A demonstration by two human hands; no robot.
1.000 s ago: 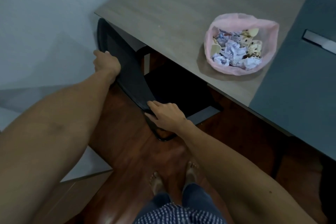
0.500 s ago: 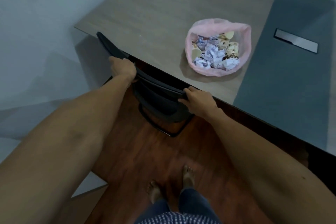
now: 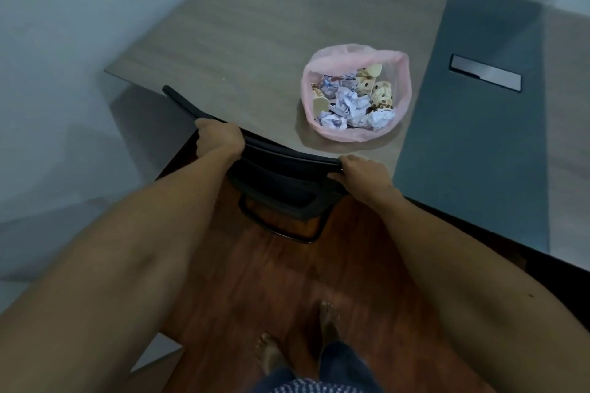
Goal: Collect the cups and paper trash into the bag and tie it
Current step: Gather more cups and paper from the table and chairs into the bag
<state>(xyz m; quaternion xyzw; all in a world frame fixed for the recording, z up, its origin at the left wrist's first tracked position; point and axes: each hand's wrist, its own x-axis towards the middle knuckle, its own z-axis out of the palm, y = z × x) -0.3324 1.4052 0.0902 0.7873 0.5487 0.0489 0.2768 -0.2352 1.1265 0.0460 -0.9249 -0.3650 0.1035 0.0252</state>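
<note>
bag (image 3: 322, 128) untied on table (image 3: 242, 41): crumpled paper (image 3: 346, 104), cups (image 3: 381, 96) | left hand (image 3: 218, 139), right hand (image 3: 364, 174) gripping chair (image 3: 281, 166)

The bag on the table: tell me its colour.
Translucent pink; the bag shows best in the head view, its only view.

Bag (image 3: 325, 131) was pink; paper (image 3: 348, 102) white with blue print; cups (image 3: 381, 96) cream, brown-spotted; my chair (image 3: 281, 175) black; floor (image 3: 287, 281) reddish-brown wood.

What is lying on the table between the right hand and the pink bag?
Nothing: in the head view, only bare table separates the right hand from the pink bag.
</note>
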